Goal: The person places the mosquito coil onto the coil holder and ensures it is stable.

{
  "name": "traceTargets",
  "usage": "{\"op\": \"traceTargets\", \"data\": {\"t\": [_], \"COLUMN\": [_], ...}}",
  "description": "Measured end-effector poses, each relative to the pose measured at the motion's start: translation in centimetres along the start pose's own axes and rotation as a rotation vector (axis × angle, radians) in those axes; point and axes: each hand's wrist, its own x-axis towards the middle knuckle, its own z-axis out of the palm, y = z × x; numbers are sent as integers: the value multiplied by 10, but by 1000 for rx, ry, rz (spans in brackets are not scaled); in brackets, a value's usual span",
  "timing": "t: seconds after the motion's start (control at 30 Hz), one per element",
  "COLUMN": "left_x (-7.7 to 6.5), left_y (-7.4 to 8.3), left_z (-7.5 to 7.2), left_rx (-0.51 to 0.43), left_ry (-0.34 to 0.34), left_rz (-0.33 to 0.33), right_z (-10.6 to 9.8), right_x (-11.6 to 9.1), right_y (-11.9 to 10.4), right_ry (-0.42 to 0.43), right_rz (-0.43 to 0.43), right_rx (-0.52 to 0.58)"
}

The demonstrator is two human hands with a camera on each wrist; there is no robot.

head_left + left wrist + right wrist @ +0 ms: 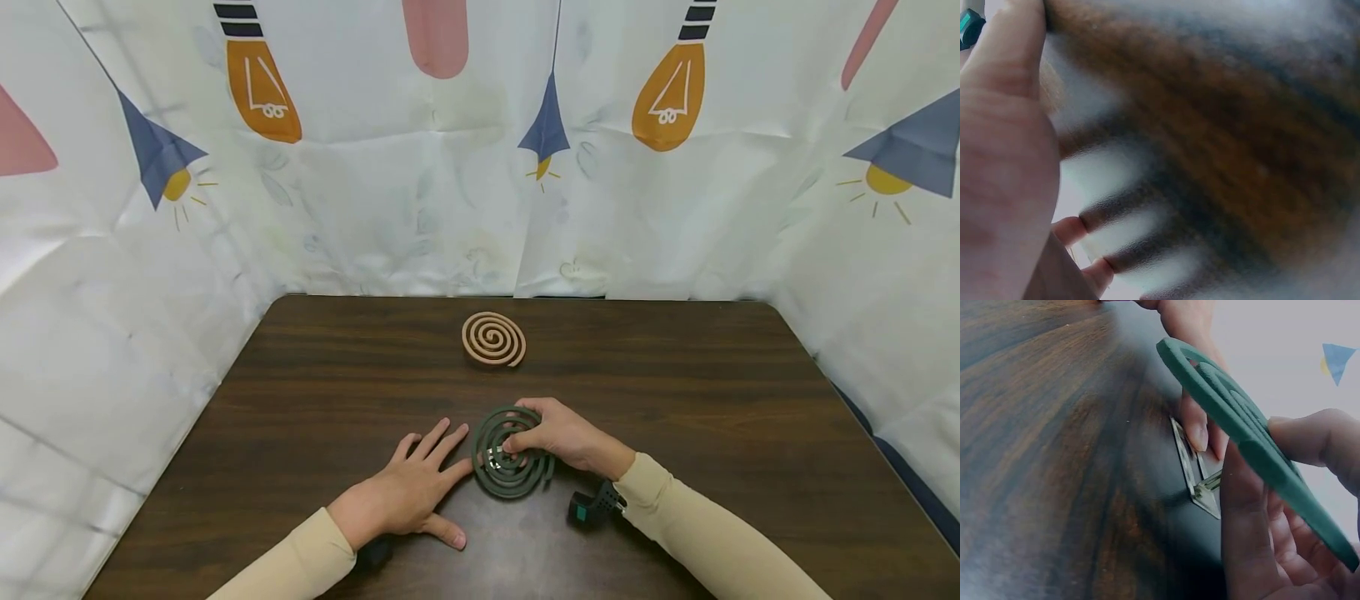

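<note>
A green mosquito coil point(501, 484) is pinched between the thumb and fingers of my right hand point(573, 437), tilted above the table. Below it, a small metal coil stand point(1184, 459) lies on the tabletop, partly hidden behind the coil in the head view. My left hand point(405, 492) is spread with straight fingers, palm down, at the table. In the right wrist view, a left fingertip point(1197, 434) reaches the stand and appears to touch it. The left wrist view shows the thumb side of the palm point(1007, 162) and blurred wood.
A tan mosquito coil point(493, 339) lies farther back on the dark wooden table point(360, 350). White curtains point(450, 208) printed with lamps and bulbs stand behind and beside the table. A black wrist device point(592, 506) hangs under the right wrist.
</note>
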Motion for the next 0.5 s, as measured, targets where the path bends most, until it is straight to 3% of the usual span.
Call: {"op": "traceTargets", "data": {"t": [0.5], "left_x": [1], "left_y": [-1], "left_z": [0], "left_rx": [-5], "left_ry": [-4], "left_rz": [-2], "right_z": [-1], "right_x": [7], "right_y": [-8], "right_ry": [-25], "right_rz": [85], "right_rx": [13]}}
